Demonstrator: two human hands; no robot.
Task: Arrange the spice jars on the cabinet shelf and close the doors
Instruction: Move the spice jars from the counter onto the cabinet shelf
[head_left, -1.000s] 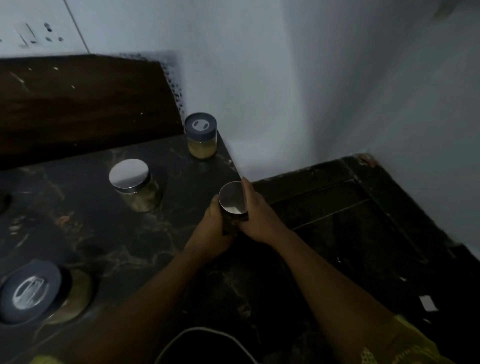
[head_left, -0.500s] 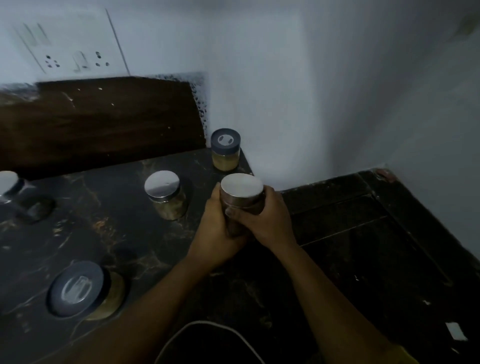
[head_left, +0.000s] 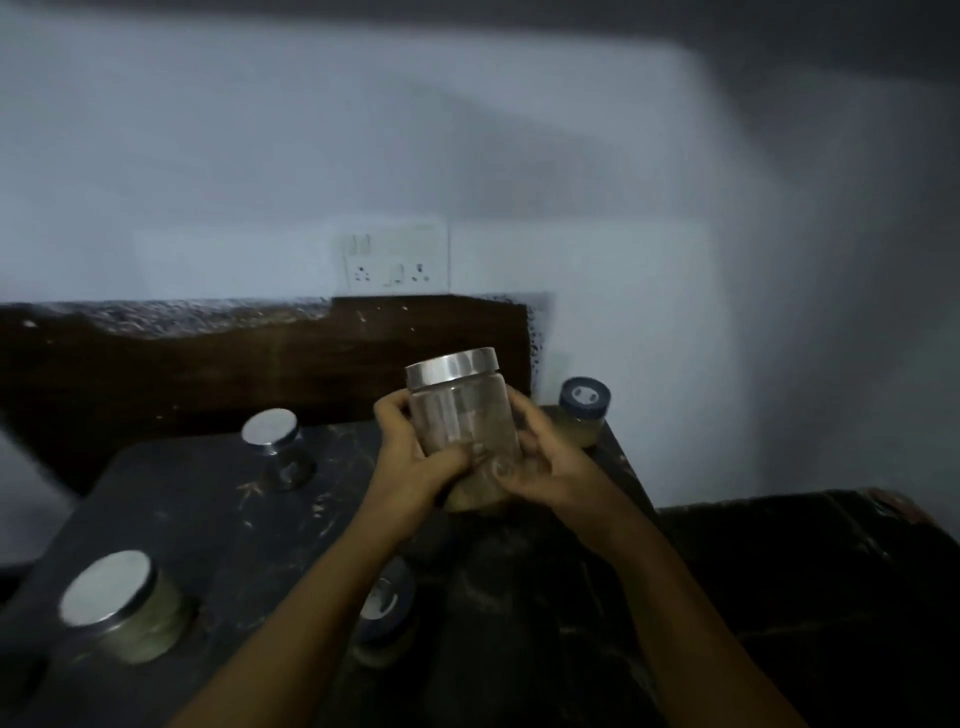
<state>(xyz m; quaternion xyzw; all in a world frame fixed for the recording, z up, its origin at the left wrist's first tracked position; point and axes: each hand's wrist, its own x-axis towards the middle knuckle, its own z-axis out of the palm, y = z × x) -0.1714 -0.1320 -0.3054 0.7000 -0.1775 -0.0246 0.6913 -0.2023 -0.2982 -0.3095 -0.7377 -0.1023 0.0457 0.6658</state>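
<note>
Dark marbled stone countertop (head_left: 208, 519): carries four standing jars. Clear glass jar with silver metal lid (head_left: 460, 410): lifted above the back right part, slightly tilted, my left hand (head_left: 415, 462) and my right hand (head_left: 545, 462) both wrapped round its lower body. Silver-lidded jar of pale powder (head_left: 122, 613): front left edge. Small silver-lidded jar (head_left: 278, 449): back edge. Blue-lidded jar (head_left: 584, 410): back right corner. Second blue-lidded jar (head_left: 387, 616): partly under my left forearm.

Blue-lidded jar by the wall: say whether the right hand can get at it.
Likely not yet: the right hand and left hand both grip the steel-lidded jar. The blue-lidded jar stands close behind, unobstructed.
</note>
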